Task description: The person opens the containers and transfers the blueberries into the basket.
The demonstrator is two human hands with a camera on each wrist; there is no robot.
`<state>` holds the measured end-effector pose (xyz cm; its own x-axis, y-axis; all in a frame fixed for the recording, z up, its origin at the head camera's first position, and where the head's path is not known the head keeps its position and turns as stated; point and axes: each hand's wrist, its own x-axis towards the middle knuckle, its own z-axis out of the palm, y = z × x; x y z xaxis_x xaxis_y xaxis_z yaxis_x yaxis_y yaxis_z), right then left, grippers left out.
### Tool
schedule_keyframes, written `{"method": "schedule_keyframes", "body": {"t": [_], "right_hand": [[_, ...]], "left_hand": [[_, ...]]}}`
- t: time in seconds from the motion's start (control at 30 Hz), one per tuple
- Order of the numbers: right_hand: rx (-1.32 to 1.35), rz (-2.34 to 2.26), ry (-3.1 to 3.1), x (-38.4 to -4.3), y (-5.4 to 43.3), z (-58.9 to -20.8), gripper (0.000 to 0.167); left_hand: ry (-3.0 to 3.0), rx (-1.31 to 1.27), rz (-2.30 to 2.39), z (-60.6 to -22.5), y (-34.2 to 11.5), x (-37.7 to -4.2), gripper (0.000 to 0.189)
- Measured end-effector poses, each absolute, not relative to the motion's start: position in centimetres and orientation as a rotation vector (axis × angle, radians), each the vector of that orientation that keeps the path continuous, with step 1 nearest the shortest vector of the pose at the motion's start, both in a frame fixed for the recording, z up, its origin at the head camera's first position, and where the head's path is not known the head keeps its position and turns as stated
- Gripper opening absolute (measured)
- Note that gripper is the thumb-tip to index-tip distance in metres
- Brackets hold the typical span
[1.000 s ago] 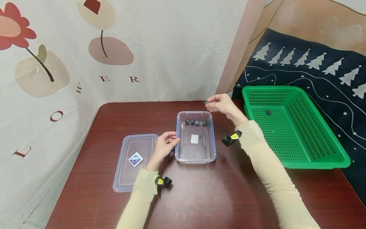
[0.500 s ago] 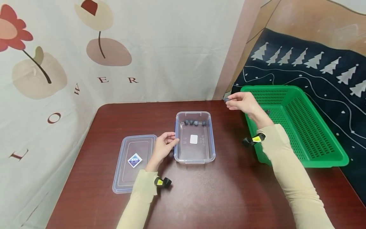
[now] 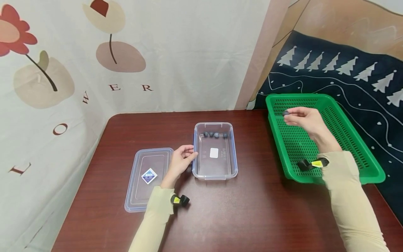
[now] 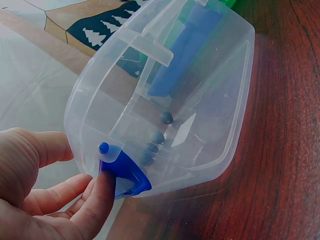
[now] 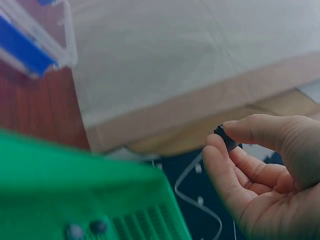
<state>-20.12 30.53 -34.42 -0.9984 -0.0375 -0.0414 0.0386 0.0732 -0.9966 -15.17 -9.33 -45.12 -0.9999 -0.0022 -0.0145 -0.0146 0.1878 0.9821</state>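
Note:
My right hand (image 3: 305,122) pinches a blueberry (image 5: 227,141) between thumb and fingertips, above the far left part of the green basket (image 3: 297,147). Inside that basket two more blueberries (image 5: 75,231) show in the right wrist view; in the head view my hand hides them. My left hand (image 3: 180,161) holds the left side of a clear plastic food container (image 3: 215,168), its fingers at the blue latch (image 4: 127,175). The container stands without its lid. Several blueberries (image 3: 216,135) sit in a row near its far end.
The container's lid (image 3: 141,196) lies flat on the brown table (image 3: 226,217), left of the container and beside my left forearm. A printed white curtain (image 3: 189,70) hangs behind the table. Dark cloth with white trees (image 3: 333,77) lies behind the basket.
My right hand has moved right with the blueberry, from beside the container's far end to over the basket. My left hand and the container have stayed put.

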Motion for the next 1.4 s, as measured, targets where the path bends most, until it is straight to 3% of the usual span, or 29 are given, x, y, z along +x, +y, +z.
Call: {"method": "schedule_keyframes", "body": {"t": [0.23, 0.4, 0.7, 1.0, 1.4], "right_hand": [[0.118, -2.097, 2.255, -18.9, 33.6, -35.4, 0.016], [0.191, -2.036, 2.249, -18.5, 34.9, -36.2, 0.011], [0.276, -2.061, 2.155, -18.4, 36.4, -37.7, 0.019], [0.310, -2.076, 2.126, -18.5, 36.8, -37.8, 0.018], [0.266, -2.088, 2.181, -18.9, 34.7, -36.5, 0.015]], "left_hand": [[2.447, 0.002, 1.973, -43.2, -9.0, -14.2, 0.030], [2.445, 0.003, 1.972, -43.2, -9.0, -14.2, 0.030], [2.462, 0.007, 1.952, -43.8, -9.0, -14.4, 0.029], [2.463, -0.004, 1.971, -46.8, -9.5, -15.7, 0.031], [2.460, 0.000, 1.960, -45.4, -9.4, -15.2, 0.030]]}}
